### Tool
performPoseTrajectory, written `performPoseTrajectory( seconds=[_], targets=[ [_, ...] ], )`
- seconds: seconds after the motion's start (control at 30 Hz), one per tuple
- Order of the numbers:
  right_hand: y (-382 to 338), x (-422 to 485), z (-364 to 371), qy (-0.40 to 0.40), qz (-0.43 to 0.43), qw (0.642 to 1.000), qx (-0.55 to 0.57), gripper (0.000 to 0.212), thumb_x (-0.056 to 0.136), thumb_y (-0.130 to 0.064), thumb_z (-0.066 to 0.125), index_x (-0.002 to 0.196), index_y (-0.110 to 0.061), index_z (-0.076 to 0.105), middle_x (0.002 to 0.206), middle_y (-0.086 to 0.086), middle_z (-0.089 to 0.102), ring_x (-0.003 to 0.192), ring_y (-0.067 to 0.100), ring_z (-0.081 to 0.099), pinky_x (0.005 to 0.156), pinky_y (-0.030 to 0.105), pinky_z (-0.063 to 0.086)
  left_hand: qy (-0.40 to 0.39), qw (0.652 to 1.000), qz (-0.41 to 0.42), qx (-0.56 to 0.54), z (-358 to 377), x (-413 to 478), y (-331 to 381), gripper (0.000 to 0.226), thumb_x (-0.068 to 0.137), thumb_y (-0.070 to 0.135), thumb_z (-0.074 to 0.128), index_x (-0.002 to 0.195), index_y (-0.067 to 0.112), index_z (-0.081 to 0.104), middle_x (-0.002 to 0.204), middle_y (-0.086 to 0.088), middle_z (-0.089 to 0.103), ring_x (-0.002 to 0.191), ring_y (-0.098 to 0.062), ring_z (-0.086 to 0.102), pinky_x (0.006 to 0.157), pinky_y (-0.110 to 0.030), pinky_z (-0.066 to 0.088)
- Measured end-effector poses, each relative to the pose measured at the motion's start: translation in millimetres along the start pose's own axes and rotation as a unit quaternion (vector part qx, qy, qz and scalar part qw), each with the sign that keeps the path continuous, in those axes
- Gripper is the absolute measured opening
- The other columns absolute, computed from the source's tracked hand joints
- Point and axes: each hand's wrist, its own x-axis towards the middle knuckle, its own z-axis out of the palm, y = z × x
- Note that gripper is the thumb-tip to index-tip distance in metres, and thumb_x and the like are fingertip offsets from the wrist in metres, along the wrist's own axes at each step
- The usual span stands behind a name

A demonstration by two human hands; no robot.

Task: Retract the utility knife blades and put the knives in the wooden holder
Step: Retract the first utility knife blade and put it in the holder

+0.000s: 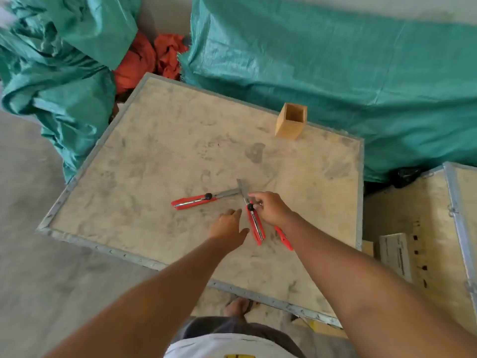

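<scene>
Three red utility knives lie on a dusty plywood crate top (pixel 160 140). The left knife (pixel 195 201) points right with its blade out. The middle knife (pixel 255 223) points away from me, blade extended, crossing the first blade's tip. My right hand (pixel 271 208) rests on the middle knife, fingers at its black knob. A third knife (pixel 284 237) shows partly from under my right wrist. My left hand (pixel 228 226) hovers flat just left of the middle knife, fingers apart, holding nothing. The empty square wooden holder (pixel 291 120) stands upright at the crate's far edge.
Green tarpaulin-covered heaps (pixel 335 73) surround the crate at the back and left, with orange cloth (pixel 149 58) between them. A second crate (pixel 459 215) with a paper sheet (pixel 396 254) stands at the right. Concrete floor lies to the left.
</scene>
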Motion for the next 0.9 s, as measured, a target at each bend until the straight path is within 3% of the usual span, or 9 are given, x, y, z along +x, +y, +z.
performPoseTrajectory(
  seconds=[0.1,0.2,0.27,0.37,0.5,0.63,0.73,0.8,0.9],
  targets=[
    [8,7,5,-0.033,-0.007,0.999,-0.01,0.044,0.093,0.004,0.062,0.134,-0.011,0.065,0.128,0.014,0.071,0.12,0.027,0.065,0.108,0.031,0.046,0.001,0.999,-0.036,-0.036,14,1,16,0.053,0.087,0.041,0.063,0.133,0.017,0.052,0.128,-0.007,0.056,0.112,-0.03,0.061,0.081,-0.042,0.055],
    [15,11,12,-0.018,-0.009,0.999,-0.027,0.037,0.087,0.004,0.07,0.121,-0.01,0.074,0.116,0.012,0.076,0.11,0.026,0.069,0.097,0.021,0.045,0.0,0.995,-0.052,-0.085,25,1,33,0.035,0.086,0.03,0.06,0.12,0.022,0.058,0.116,-0.007,0.057,0.095,-0.031,0.065,0.074,-0.043,0.059],
    [19,13,12,-0.01,-0.005,1.0,-0.014,0.031,0.085,0.004,0.071,0.112,-0.008,0.077,0.109,0.013,0.077,0.103,0.028,0.07,0.09,0.021,0.046,0.016,0.993,-0.064,-0.101,31,3,37,0.029,0.086,0.025,0.058,0.115,0.024,0.061,0.111,-0.006,0.058,0.083,-0.029,0.066,0.065,-0.038,0.058],
    [25,15,12,0.0,-0.004,1.0,0.006,0.029,0.085,0.003,0.072,0.111,-0.007,0.076,0.107,0.014,0.076,0.101,0.03,0.069,0.094,0.032,0.052,0.051,0.98,-0.091,-0.172,39,1,37,0.035,0.088,0.02,0.057,0.122,0.026,0.064,0.114,-0.005,0.061,0.083,-0.025,0.066,0.065,-0.034,0.057],
    [31,12,11,0.013,0.009,0.998,0.058,0.029,0.086,0.002,0.07,0.113,-0.009,0.074,0.113,0.01,0.075,0.106,0.024,0.069,0.098,0.031,0.051,0.069,0.967,-0.077,-0.231,45,0,33,0.044,0.087,0.008,0.062,0.129,0.021,0.063,0.12,-0.005,0.061,0.082,-0.013,0.056,0.065,-0.017,0.047],
    [36,5,3,0.027,0.029,0.991,0.125,0.025,0.089,-0.002,0.07,0.111,-0.015,0.072,0.11,0.006,0.074,0.099,0.019,0.07,0.089,0.029,0.056,0.053,0.956,-0.069,-0.279,39,2,30,0.046,0.087,-0.004,0.057,0.127,0.017,0.066,0.112,-0.007,0.063,0.086,-0.017,0.061,0.069,-0.014,0.045],
    [37,-2,-9,0.047,0.031,0.985,0.162,0.024,0.09,-0.01,0.073,0.109,-0.024,0.071,0.104,-0.002,0.075,0.092,0.012,0.071,0.082,0.025,0.055,0.004,0.928,-0.059,-0.368,21,-1,29,0.06,0.088,-0.012,0.052,0.137,0.023,0.057,0.099,0.0,0.068,0.071,-0.002,0.066,0.06,-0.006,0.05],
    [35,-8,-20,0.059,0.027,0.98,0.188,0.025,0.09,-0.013,0.074,0.111,-0.027,0.072,0.103,-0.006,0.076,0.093,0.009,0.072,0.083,0.026,0.058,-0.032,0.907,-0.045,-0.418,3,-5,29,0.064,0.087,-0.013,0.055,0.136,0.028,0.057,0.097,-0.001,0.071,0.067,-0.002,0.069,0.061,-0.011,0.055],
    [25,-19,-35,0.082,0.001,0.972,0.222,0.031,0.09,-0.013,0.076,0.117,-0.028,0.074,0.104,-0.007,0.078,0.094,0.008,0.074,0.087,0.028,0.06,-0.068,0.882,-0.019,-0.467,-27,-12,32,0.064,0.087,-0.011,0.062,0.125,0.041,0.065,0.105,-0.008,0.074,0.087,-0.03,0.074,0.077,-0.035,0.064]
  ],
)
